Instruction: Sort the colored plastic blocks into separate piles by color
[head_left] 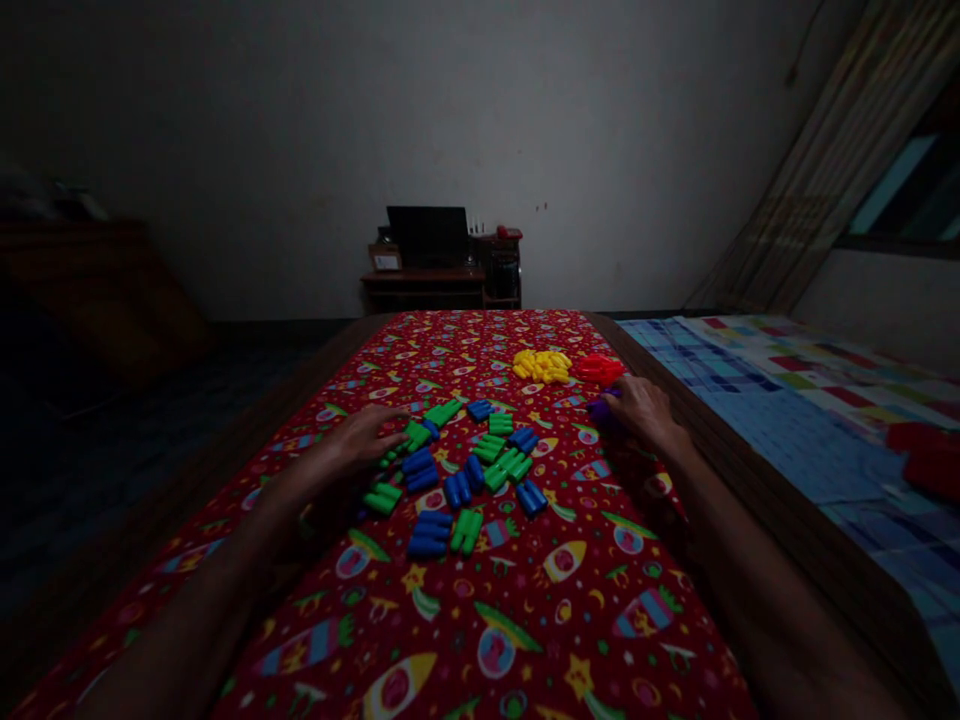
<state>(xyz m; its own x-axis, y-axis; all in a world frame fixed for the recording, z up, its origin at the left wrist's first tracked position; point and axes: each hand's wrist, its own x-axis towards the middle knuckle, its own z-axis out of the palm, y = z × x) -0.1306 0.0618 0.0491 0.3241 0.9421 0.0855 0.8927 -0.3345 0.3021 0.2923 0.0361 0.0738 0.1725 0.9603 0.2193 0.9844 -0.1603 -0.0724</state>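
Observation:
My left hand (364,437) is over the left side of the scattered pieces, fingers apart, close to a green ribbed plastic piece (415,436). Blue plastic pieces (420,470) of the same shape lie just right of and below it, mixed with more green ones (506,468). On the right, my right hand (641,405) has its fingers closed around purple plastic pieces (602,407), partly hidden by the hand. A pile of red pieces (598,369) is just beyond it. Left of the red pile sits a heap of yellow pieces (541,366).
A red patterned cloth (495,640) covers the long table, whose dark edge (750,480) shows at the right. Beyond it, a monitor (427,236) stands on a small desk. A bed with checked covers (765,420) is to the right, a wooden cabinet (97,290) to the left.

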